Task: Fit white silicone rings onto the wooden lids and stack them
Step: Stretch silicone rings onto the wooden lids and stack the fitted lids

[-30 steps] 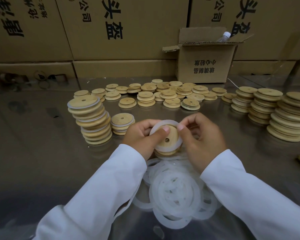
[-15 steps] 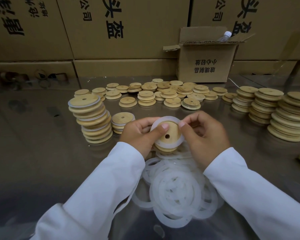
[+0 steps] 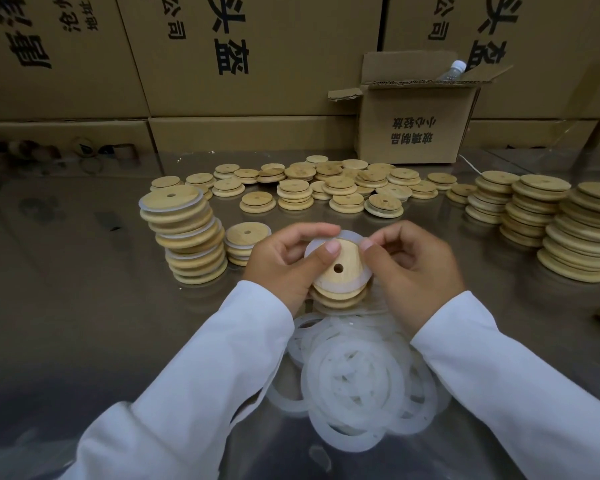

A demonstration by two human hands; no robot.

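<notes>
Head view: left hand (image 3: 284, 261), right hand (image 3: 416, 271) pinch one ring (image 3: 347, 284) on one lid (image 3: 347, 258).

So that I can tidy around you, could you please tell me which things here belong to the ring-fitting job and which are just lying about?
In the job: lid, gripped by left hand; ring, pinched by right hand; ring pile; ringed stack; bare lids.

Lying about: open box; bottle in it; cartons behind.
</notes>
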